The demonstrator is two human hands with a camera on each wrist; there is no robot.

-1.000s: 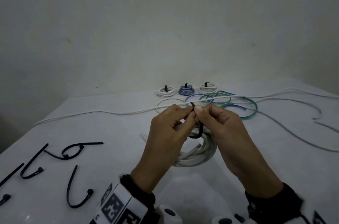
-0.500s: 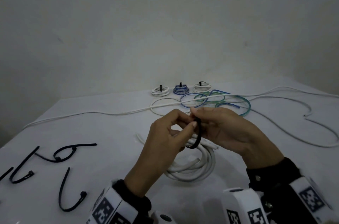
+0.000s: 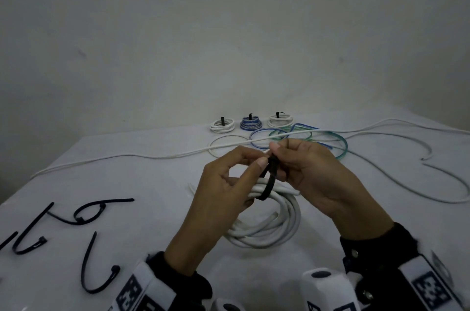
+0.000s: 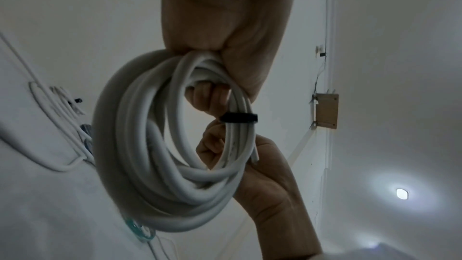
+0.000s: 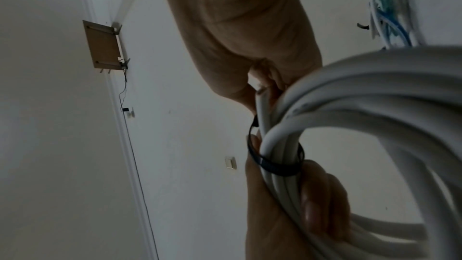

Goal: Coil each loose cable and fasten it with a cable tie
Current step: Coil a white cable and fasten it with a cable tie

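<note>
A white cable coil point(image 3: 278, 225) hangs just above the table in front of me. A black cable tie point(image 3: 269, 184) loops round its top strands, also seen in the left wrist view as the cable tie point(image 4: 238, 117) and in the right wrist view as the cable tie point(image 5: 276, 167). My left hand point(image 3: 263, 160) curls its lower fingers through the coil point(image 4: 150, 145) while thumb and forefinger pinch the tie's head. My right hand point(image 3: 278, 158) pinches the tie from the other side, its thin tail sticking up past the fingers. The coil point(image 5: 375, 96) fills the right wrist view.
Three tied coils sit at the back: white point(image 3: 222, 125), blue point(image 3: 250, 124), white point(image 3: 279, 121). Loose blue and green cables point(image 3: 330, 136) and long white cables point(image 3: 127, 156) point(image 3: 432, 158) lie beyond my hands. Spare black ties point(image 3: 94, 211) point(image 3: 96, 275) lie at the left.
My right wrist has swung out to the right while both hands stay on the tie. The coil and hands have shifted slightly; the tie's tail now shows above the right fingers.
</note>
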